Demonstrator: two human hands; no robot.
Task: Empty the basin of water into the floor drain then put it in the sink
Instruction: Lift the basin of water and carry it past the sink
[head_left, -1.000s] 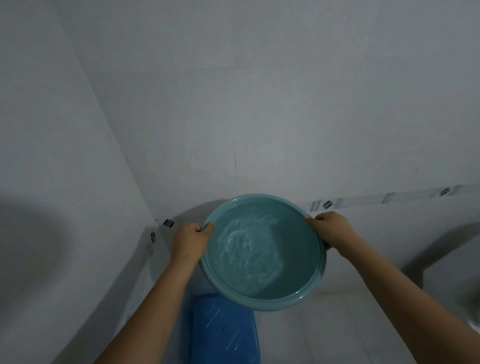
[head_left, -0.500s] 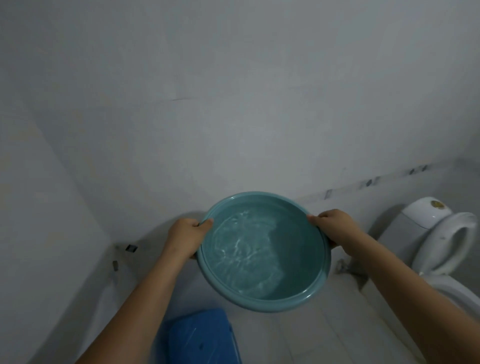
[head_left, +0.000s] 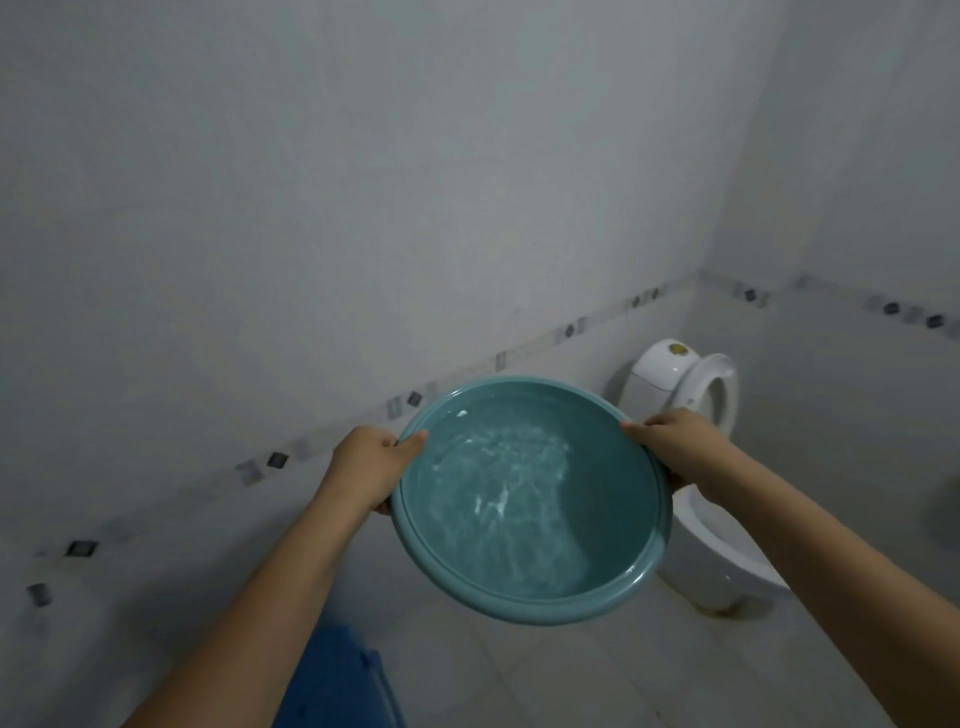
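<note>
While the person stood in the small bathroom, both bare arms reached out in front. Far on the left, low down, a row of little dark squares (head_left: 82, 547) ran along the pale wall. Near the bottom, under the left arm, sat something blue (head_left: 337, 680) on the floor; it was too blurry to tell what it was. Next came the left hand (head_left: 368, 467), curled tight on the left edge of the basin (head_left: 613, 597), with the thumb lying over the rim. The round teal basin was held up in the air between the two hands, above the floor tiles (head_left: 545, 680). It tipped a little toward the person. Water (head_left: 498, 499) filled much of it, and the top of the water was wavy and shiny. The right hand (head_left: 675, 447) gripped the right edge the same way, fingers tucked under. Behind that hand stood a white toilet (head_left: 717, 551) with its seat lifted up, near the corner of the room.
</note>
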